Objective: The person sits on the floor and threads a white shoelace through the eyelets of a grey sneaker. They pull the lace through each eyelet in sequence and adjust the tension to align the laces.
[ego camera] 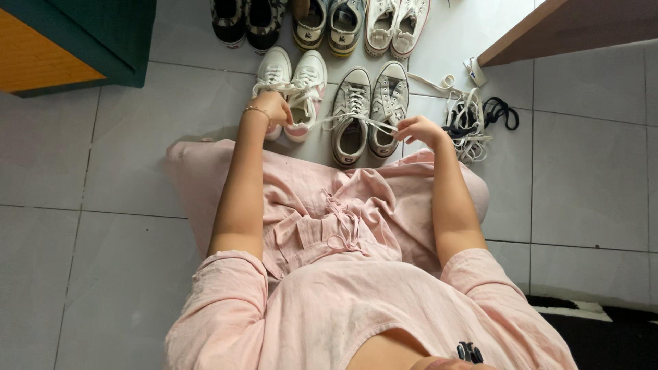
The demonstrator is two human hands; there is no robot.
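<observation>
Both hands draw a white shoelace (346, 119) taut above the white-and-pink sneaker (306, 96).

Left hand (272, 107) pinches the lace at that sneaker's eyelets; right hand (419, 128) pinches its far end, out past the grey sneakers (370, 109) beside it. Judged risk: uneven pulling could slip the lace from an eyelet, or snag it on the loose lace pile (468, 123) further right.

So I count ten sneakers (351, 115) total on the floor, five pairs: three pairs far, two near. Plus one tangled lace pile (469, 123) right.
</observation>
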